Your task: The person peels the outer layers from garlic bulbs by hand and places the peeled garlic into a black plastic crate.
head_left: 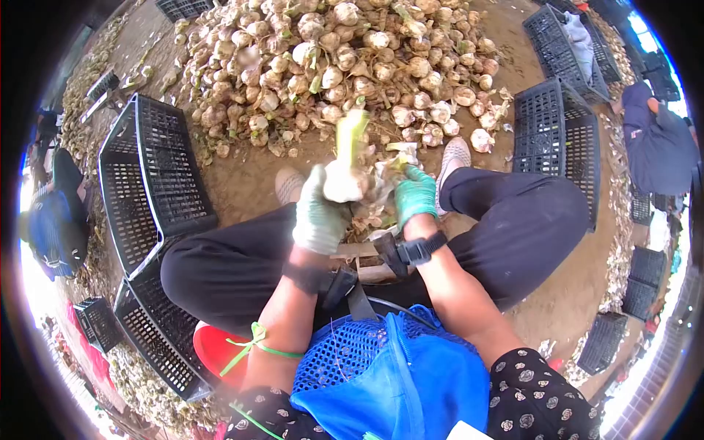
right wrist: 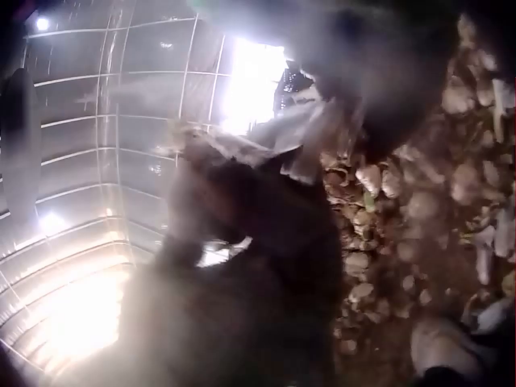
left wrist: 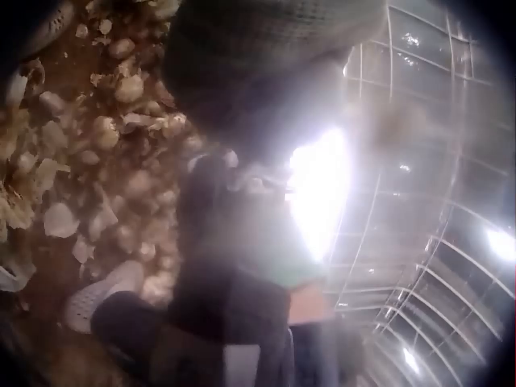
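In the head view, my left hand (head_left: 317, 216), in a pale glove, grips a white garlic bulb (head_left: 343, 182) with its thick greenish stem (head_left: 352, 136) pointing up and slightly blurred. Just right of it, my right hand (head_left: 415, 196), in a green glove, has its fingers curled on loose papery garlic skin (head_left: 384, 179) beside the bulb. Both wrist views are dark and hazy with glare, so the fingers hardly show there. More dry skins lie below the hands, between the legs.
A large heap of garlic bulbs (head_left: 330, 66) lies ahead on the dirt floor. Black plastic crates stand at the left (head_left: 172, 158) and right (head_left: 539, 128). A red container (head_left: 213, 352) sits by the left thigh. Other people (head_left: 656, 139) are at the sides.
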The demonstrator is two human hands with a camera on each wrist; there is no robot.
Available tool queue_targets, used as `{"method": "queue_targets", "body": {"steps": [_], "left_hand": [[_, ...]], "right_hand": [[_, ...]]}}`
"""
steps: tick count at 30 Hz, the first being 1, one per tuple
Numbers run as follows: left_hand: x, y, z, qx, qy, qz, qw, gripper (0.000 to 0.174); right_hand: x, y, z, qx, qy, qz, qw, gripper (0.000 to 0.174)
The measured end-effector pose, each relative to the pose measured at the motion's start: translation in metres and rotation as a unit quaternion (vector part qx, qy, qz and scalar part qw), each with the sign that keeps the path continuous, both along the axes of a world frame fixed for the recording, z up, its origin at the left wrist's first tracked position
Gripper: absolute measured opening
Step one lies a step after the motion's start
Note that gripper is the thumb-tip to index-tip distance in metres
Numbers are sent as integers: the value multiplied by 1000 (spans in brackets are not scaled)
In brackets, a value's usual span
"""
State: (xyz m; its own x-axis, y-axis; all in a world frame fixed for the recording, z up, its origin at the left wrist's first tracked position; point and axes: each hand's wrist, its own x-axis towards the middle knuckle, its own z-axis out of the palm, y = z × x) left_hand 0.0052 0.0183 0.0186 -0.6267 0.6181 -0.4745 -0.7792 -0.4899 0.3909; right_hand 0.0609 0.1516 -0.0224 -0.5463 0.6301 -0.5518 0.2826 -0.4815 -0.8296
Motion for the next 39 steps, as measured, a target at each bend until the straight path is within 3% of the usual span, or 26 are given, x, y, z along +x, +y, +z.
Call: {"method": "queue_targets", "body": {"steps": [1,3,4,5,6,7,9,11,13,15,20,23,25,27,29,30,31,34,37,39], "left_hand": [[-1,-9,1,75,-2,-51,996,58],[-2,-13,13,47,42,-39,997,63],[-5,-17,11,26,68,-49,996,62],[-8,-22,7,5,94,-57,994,60],[-11,-24,1,8,94,-53,994,60],[-12,-26,-7,8,80,-51,995,58],[-9,-23,-12,8,63,-53,997,55],[-5,-17,-12,-98,84,17,992,51],[-5,-21,-10,-111,98,-8,989,48],[-7,-22,-10,-110,194,-72,972,46],[-3,-17,-11,-64,153,-45,985,47],[0,-10,2,-83,86,-46,992,41],[-4,-13,-7,23,59,-54,997,45],[-5,-14,-10,27,35,-54,998,44],[-7,-15,-10,33,15,-58,998,44],[-7,-15,-11,32,39,-62,997,45],[-6,-14,-11,33,63,-65,995,45],[-7,-14,-16,3,85,-51,995,47],[-4,-16,-16,-45,125,-57,990,50],[-2,-16,-13,-76,150,-65,984,52]], "right_hand": [[1,4,-6,26,-83,-22,996,12],[6,20,-7,-112,22,-52,992,24],[5,17,-6,101,19,46,994,28],[7,13,-3,309,17,143,940,31],[2,3,24,195,41,151,968,28],[0,-2,30,249,136,199,938,26],[-1,-6,58,215,76,280,933,21],[-1,-7,59,269,92,292,913,21],[-2,-8,61,323,108,303,890,23],[-4,-10,62,260,35,302,916,29],[-1,-18,51,266,82,241,930,20],[-1,-21,57,190,90,194,958,17],[-1,-21,49,70,95,120,986,14],[2,-21,53,23,112,105,988,13],[2,-21,63,160,81,134,975,14],[3,-18,70,173,30,173,969,19],[3,-17,70,174,30,171,969,19],[2,-12,59,316,52,213,923,28],[2,-10,60,277,48,283,917,29],[3,-11,58,315,50,294,901,28]]}}
